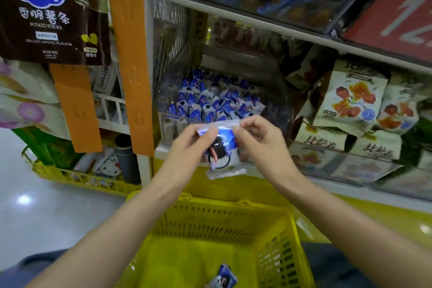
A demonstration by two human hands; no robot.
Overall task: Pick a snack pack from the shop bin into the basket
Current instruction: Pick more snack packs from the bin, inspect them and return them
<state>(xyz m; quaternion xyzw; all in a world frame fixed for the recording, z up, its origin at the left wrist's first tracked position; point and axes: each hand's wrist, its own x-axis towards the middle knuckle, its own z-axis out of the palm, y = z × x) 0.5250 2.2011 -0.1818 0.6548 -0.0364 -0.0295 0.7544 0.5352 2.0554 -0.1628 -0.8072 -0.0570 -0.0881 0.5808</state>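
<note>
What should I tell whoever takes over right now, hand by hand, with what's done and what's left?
Left hand: pinching the left top edge of the snack pack.
Right hand: pinching the right top edge of the same pack.
The pack hangs upright between the hands, in front of the shop bin and above the far rim of the yellow basket.
Done: this pack is out of the bin; another pack already lies on the basket floor.
Left: bring the held pack over the basket opening and let it go inside.
</note>
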